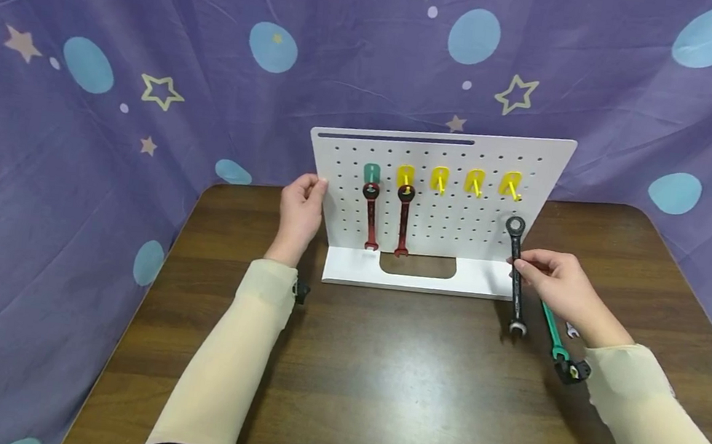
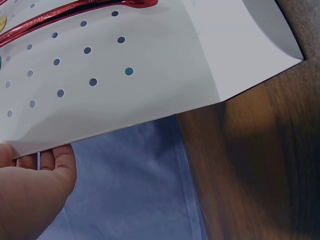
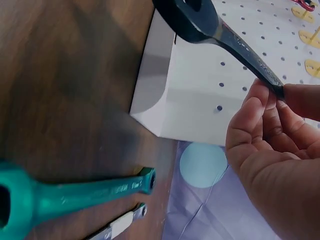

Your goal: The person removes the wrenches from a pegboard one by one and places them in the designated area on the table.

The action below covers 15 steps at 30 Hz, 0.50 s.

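My right hand (image 1: 550,281) pinches a black ratchet wrench (image 1: 515,288) by its shank, thumb against fingers, its ring end up in front of the pegboard's right side. In the right wrist view the open jaw end of that black wrench (image 3: 240,47) looms near the camera. At the left edge of the white pegboard (image 1: 357,211) my left hand (image 1: 300,216) grips the panel between thumb and fingers. Two red wrenches hang on the board, one red wrench (image 1: 371,216) from a green hook (image 1: 371,173), the other red wrench (image 1: 404,220) from a yellow hook (image 1: 406,175).
Three bare yellow hooks, one a yellow hook (image 1: 510,184) at the far right, line the board. On the brown table (image 1: 375,400) lie a green wrench (image 3: 90,197) and a silver wrench (image 3: 120,224), partly hidden under my right arm. A purple curtain (image 1: 362,54) hangs behind.
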{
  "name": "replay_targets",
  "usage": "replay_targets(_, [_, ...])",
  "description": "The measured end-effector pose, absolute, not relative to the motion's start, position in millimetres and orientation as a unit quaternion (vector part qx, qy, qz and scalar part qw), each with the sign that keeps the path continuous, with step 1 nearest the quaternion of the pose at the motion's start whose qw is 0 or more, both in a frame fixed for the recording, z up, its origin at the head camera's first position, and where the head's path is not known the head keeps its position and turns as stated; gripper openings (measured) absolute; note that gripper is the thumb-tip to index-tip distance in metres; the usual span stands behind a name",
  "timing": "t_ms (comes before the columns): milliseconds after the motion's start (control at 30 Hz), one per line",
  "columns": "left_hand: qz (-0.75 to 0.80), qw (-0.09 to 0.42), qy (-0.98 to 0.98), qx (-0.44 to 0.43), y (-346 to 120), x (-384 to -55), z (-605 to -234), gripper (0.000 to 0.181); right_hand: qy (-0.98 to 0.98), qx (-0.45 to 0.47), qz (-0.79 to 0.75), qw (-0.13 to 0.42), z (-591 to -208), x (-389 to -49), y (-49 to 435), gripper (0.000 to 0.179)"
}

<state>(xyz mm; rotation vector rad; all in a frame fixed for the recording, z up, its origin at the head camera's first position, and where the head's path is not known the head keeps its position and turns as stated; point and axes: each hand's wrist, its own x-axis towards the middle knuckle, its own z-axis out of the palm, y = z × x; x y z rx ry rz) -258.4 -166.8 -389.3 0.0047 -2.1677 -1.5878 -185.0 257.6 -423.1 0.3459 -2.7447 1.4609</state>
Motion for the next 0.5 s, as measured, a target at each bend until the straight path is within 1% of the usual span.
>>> replay_targets(200, [-0.575, 0.23, -0.785, 0.001, -167.1, -258.2, -388.9, 0.018, -0.888, 0.093, 0.451, -0.004, -424.5, -183.1, 267.4, 0.032])
replay_targets(500, [-0.578, 0.23, -0.783, -0.003, -167.1, -259.1, -389.2, 0.017, -0.895, 0.093, 0.437, 0.004, -429.3, -181.0, 285.1, 0.03])
